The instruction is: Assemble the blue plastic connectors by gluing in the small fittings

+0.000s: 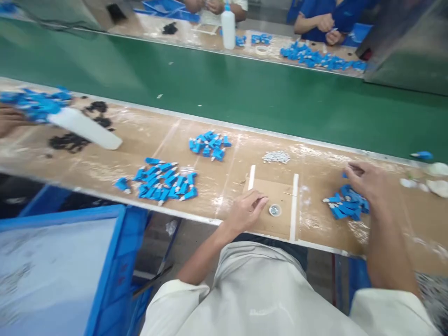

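Left fingers (259, 201) nearly closed, right fingers (356, 175) slightly parted; holds unclear.
White-tipped blue plastic pieces (346, 207) near the surface (315, 228) edge look light, stiff; flat sides suit pinching.

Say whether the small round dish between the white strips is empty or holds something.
Not empty: the dish holds small shiny pieces, visible inside its pale rim.

Single view from a camera worn on the person's head, facing forward and steeply down over the shirt front (262, 289), close above the worktable (206, 179), green strip (224, 88) beyond, far bench at top edge
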`<state>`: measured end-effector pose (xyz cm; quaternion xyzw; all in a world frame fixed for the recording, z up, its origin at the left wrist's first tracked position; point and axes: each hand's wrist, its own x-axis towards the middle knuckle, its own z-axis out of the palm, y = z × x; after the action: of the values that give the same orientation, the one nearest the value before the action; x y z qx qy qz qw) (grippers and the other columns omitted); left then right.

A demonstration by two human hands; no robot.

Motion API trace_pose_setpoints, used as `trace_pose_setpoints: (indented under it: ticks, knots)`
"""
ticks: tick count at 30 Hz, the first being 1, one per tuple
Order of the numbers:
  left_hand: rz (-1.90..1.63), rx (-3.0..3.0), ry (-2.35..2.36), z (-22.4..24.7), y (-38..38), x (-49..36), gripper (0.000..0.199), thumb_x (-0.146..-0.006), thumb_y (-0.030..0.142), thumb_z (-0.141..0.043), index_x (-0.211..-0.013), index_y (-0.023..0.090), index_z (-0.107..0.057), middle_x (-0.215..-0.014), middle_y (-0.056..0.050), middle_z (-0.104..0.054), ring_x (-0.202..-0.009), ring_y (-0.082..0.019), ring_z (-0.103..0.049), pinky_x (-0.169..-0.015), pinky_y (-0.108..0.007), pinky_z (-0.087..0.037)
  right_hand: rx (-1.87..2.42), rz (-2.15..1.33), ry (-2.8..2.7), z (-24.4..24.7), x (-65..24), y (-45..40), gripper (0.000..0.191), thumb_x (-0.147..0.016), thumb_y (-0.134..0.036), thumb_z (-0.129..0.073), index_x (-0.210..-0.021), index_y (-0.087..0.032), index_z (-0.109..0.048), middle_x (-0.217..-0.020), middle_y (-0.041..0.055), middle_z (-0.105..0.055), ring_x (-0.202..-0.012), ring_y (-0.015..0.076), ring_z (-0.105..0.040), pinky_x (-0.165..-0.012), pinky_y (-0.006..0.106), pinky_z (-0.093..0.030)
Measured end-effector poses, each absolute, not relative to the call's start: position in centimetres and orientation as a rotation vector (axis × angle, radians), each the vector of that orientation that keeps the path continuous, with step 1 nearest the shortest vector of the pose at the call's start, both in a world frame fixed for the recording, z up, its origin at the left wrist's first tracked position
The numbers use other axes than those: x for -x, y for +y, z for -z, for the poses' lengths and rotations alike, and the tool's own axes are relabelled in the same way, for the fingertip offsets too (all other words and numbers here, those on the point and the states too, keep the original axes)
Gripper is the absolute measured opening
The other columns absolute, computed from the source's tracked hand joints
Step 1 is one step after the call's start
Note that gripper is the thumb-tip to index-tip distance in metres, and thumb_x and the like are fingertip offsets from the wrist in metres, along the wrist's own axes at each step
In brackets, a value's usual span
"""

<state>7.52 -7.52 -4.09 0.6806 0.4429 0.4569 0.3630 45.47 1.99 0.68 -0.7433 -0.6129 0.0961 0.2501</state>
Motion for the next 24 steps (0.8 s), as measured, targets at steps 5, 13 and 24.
trace_pose_setpoints:
  ticks: [5, 13, 24]
  knots:
    - [-0.965, -1.216, 0.880, 1.9, -8.2, -9.8, 0.039, -0.094, 0.051, -0.063, -0.102, 0.015, -0.073, -0.091, -0.010, -0.076, -0.078, -0.017, -0.071, -0.069, -0.028, -0.056, 1.534, -0.793, -1.380, -1.2, -37.8, -2.9, 0.053, -0.075, -0.064, -0.076, -0.104, -0.019, -0.078, -0.083, 0.0077, -0.074, -0.060, 0.0186, -0.065, -0.055, 0.034, -0.056]
    - [-0.801, -0.755, 0.552, 0.1, -6.9, -12.9, 0.059, -0.078, 0.066, -0.075, -0.101, 0.011, -0.073, -0.089, -0.013, -0.078, -0.078, -0.019, -0.075, -0.072, -0.028, -0.058, 0.891, -1.338, -1.223, -1.0, -32.2, -6.2, 0.028, -0.076, -0.046, -0.086, -0.090, -0.022, -0.079, -0.084, 0.0068, -0.067, -0.056, 0.0116, -0.053, -0.040, 0.023, -0.039]
    - [-0.610, -0.380, 0.446, 1.0, -6.4, -13.7, 0.025, -0.082, 0.030, -0.082, -0.091, 0.009, -0.072, -0.083, -0.009, -0.076, -0.067, -0.009, -0.070, -0.063, -0.014, -0.053, 0.928, -1.377, -1.239, 0.2, -32.1, -7.2, 0.033, -0.081, -0.050, -0.080, -0.103, -0.026, -0.077, -0.095, 0.0071, -0.066, -0.063, 0.0139, -0.057, -0.048, 0.026, -0.048]
